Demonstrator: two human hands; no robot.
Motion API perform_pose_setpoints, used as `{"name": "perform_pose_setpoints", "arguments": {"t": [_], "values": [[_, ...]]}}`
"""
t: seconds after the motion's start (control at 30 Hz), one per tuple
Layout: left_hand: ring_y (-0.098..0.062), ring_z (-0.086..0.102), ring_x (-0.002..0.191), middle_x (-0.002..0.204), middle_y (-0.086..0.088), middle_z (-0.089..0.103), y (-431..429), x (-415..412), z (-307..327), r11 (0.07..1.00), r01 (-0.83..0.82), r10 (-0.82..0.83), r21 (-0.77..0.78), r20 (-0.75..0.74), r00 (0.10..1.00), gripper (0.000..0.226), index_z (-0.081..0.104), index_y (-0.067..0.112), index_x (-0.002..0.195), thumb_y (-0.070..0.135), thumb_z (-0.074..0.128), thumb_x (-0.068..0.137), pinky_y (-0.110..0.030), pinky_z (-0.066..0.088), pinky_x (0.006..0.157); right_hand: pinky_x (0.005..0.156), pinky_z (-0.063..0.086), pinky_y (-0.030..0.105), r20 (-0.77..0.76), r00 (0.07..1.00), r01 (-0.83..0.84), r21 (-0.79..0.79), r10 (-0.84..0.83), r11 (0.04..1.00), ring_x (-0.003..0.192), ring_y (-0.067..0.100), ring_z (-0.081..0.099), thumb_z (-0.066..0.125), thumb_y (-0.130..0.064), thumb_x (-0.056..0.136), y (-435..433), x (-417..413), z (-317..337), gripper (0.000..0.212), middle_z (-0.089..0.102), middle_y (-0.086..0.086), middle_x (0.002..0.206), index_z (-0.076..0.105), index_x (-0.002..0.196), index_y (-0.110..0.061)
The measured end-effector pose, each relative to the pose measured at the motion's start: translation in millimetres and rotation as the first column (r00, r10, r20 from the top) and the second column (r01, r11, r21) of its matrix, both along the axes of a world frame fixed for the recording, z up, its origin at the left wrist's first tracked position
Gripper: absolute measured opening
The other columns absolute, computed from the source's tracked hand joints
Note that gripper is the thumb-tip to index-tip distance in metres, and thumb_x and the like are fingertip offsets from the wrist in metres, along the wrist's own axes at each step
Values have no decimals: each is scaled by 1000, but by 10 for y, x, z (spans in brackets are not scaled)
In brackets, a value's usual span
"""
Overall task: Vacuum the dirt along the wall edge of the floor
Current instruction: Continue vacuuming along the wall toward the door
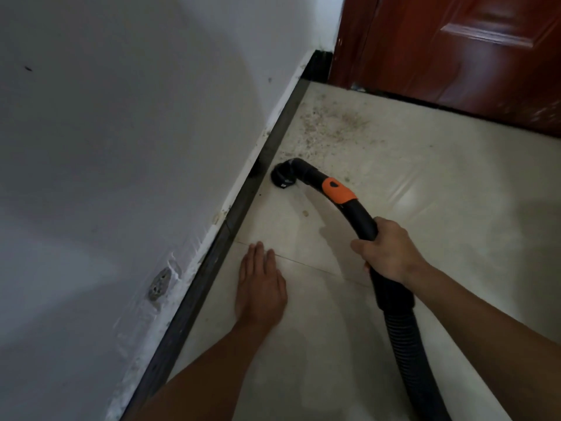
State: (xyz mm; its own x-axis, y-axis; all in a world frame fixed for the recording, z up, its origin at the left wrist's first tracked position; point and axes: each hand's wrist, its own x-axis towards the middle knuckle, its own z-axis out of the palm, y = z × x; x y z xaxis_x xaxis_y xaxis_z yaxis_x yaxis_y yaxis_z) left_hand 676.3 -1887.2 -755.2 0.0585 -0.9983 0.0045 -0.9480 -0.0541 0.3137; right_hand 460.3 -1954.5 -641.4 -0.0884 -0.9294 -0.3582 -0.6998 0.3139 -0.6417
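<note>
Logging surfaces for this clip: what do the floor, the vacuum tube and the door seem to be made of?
Floor: probably glazed ceramic tile; pale, glossy glare, thin joint line. Vacuum tube: seemingly smooth black plastic, orange band. Door: glossy reddish-brown, lacquered wood or painted metal; cannot tell.

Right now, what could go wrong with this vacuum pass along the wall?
The black vacuum nozzle sits short of the speckled dirt patch by the red-brown door; that dirt may get missed.
The left hand lies flat on the pale floor tiles behind the nozzle; a backstroke might hit it.
</note>
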Motion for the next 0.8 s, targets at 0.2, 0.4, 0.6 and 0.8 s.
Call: {"name": "perform_pose_setpoints", "arguments": {"t": [0.2, 0.4, 0.6, 0.8], "values": [[-35, 35, 139, 146, -23, 42, 8, -13, 13, 999, -10, 11, -32, 9, 1000, 56, 51, -1, 135, 24, 27, 92, -46, 30, 115, 46, 48, 30, -51, 990, 134, 30, -133, 991, 43, 23, 63, 73, -7, 82, 697, -685, 172, 16, 65, 12, 57, 58, 83, -10], [-31, 25, 145, 153, -20, 33, 16, -11, 9, 1000, -16, 16, -3, 9, 1000, 50, 44, 3, 141, 18, 43, 94, -42, 20, 119, 46, 47, 26, -16, 996, 86, 11, -86, 996, 48, 21, 64, 74, -12, 81, 754, -181, 15, 18, 66, 12, 63, 58, 87, -11], [-33, 23, 145, 153, -21, 31, 13, 9, 7, 1000, -7, 7, 11, -17, 1000, 53, 44, 1, 141, 10, 44, 89, -43, 20, 119, 46, 50, 26, 45, 997, -68, 32, 67, 997, 54, 24, 65, 73, -18, 83, 454, 328, -3, 21, 64, 10, 77, 55, 92, -12], [-41, 49, 127, 133, -28, 53, 5, -10, -5, 998, 19, -20, -65, -8, 1000, 51, 61, -5, 120, 13, 31, 83, -50, 42, 105, 42, 46, 22, -52, 998, 37, 19, -36, 999, 42, 16, 63, 74, -11, 80, 838, -364, 176, 18, 65, 8, 63, 57, 82, -14]]}}
